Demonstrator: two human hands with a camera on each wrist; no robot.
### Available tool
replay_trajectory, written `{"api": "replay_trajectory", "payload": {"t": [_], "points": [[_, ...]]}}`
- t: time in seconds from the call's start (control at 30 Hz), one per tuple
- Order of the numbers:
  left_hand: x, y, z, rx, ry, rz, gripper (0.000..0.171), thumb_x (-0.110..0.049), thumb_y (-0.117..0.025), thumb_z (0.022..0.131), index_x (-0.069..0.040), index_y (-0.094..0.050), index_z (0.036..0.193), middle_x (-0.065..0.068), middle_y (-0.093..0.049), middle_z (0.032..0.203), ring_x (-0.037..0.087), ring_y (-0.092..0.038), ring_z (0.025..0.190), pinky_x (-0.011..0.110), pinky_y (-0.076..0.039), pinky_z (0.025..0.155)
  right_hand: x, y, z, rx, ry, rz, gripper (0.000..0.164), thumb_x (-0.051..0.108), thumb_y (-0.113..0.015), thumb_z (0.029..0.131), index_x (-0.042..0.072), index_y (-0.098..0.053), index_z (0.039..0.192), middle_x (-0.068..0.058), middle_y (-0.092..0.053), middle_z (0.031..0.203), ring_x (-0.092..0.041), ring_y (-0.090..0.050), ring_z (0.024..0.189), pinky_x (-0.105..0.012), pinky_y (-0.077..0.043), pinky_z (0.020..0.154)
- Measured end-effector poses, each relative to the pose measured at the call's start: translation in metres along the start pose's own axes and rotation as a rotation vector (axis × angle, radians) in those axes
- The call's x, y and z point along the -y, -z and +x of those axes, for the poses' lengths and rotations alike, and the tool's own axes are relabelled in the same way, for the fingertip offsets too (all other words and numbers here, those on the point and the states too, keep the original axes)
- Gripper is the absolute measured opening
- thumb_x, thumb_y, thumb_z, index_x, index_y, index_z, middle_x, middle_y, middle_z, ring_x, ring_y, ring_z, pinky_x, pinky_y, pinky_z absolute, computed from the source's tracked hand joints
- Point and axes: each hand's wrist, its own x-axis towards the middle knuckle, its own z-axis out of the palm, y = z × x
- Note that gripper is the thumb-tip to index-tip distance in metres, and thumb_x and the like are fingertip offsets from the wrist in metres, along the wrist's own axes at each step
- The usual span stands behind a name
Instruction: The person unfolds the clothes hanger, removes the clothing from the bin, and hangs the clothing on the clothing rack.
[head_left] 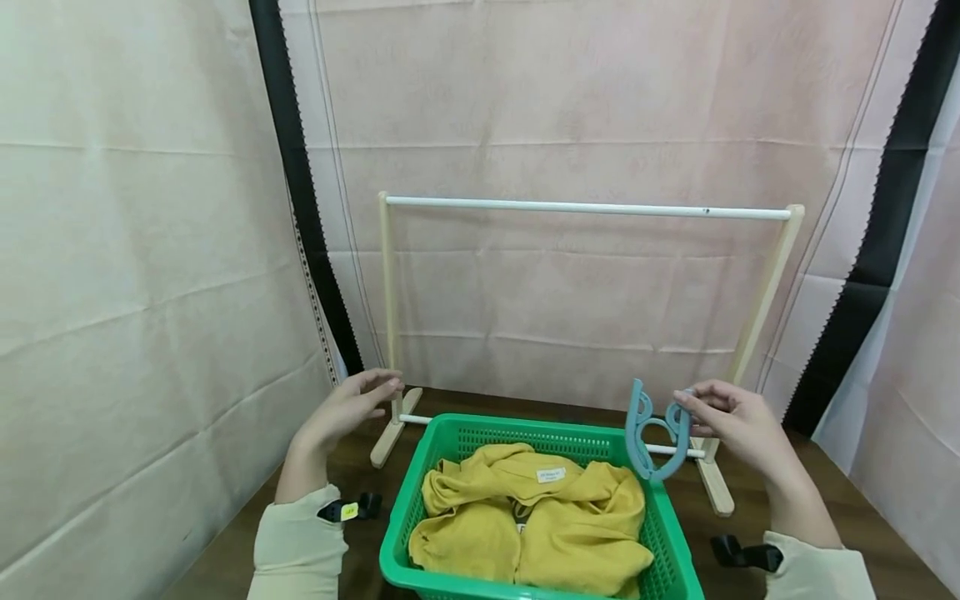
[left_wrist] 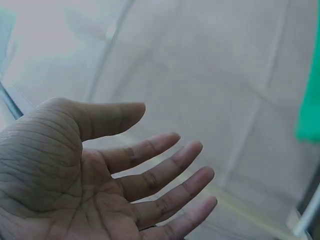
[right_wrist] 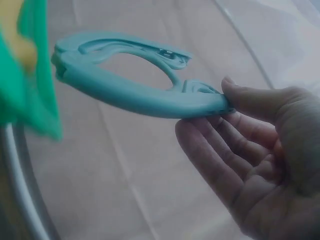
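Observation:
A light blue folding clothes hanger [head_left: 640,446], bent into a U with curled inner parts, is in my right hand [head_left: 738,425]. In the right wrist view the thumb and fingers pinch one end of the hanger [right_wrist: 125,95]. It hangs over the right rim of a green plastic basket [head_left: 457,425]. A mustard-yellow garment [head_left: 480,533] with a white label lies folded in the basket. My left hand [head_left: 348,408] is raised left of the basket, near the rack's left post, fingers loosely extended. The left wrist view shows its palm [left_wrist: 100,200] with nothing in it.
Behind the basket stands a garment rack with a white top bar [head_left: 585,207], cream posts and wooden feet [head_left: 396,429]. Its lower bar runs behind the basket. Pale fabric walls [head_left: 150,250] surround the dark wooden table [head_left: 360,550] on the left, back and right.

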Motion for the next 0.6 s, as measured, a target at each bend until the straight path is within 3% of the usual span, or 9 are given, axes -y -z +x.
{"api": "replay_trajectory", "payload": {"t": [0.23,0.5,0.6], "points": [[-0.043,-0.027,-0.008,-0.005,-0.044,0.081,0.048,-0.046,-0.054,0.103,-0.019,-0.054,0.143,0.007,-0.059,0.135,0.028,-0.055,0.117,0.043,-0.050,0.090,0.020,-0.016,0.003,-0.010,0.065,0.036,0.039,0.036,-0.064,0.100,-0.001,-0.065,0.110,-0.010,-0.074,0.092,-0.022,-0.074,0.080,-0.032,-0.060,0.070],[-0.072,-0.076,-0.008,0.042,-0.113,0.013,0.049,-0.048,-0.059,0.100,-0.022,-0.055,0.142,0.002,-0.061,0.134,0.026,-0.054,0.127,0.053,-0.042,0.106,0.034,-0.033,0.001,-0.013,0.053,0.080,0.041,0.037,-0.066,0.099,-0.002,-0.066,0.112,-0.009,-0.074,0.094,-0.018,-0.073,0.081,-0.034,-0.060,0.071],[-0.083,-0.095,-0.006,0.044,-0.157,-0.032,0.049,-0.046,-0.060,0.101,-0.017,-0.056,0.141,0.003,-0.063,0.131,0.025,-0.055,0.126,0.051,-0.041,0.106,0.043,-0.042,0.001,-0.001,0.041,0.115,0.042,0.038,-0.067,0.098,-0.002,-0.066,0.113,-0.010,-0.074,0.096,-0.019,-0.073,0.082,-0.033,-0.060,0.071]]}}
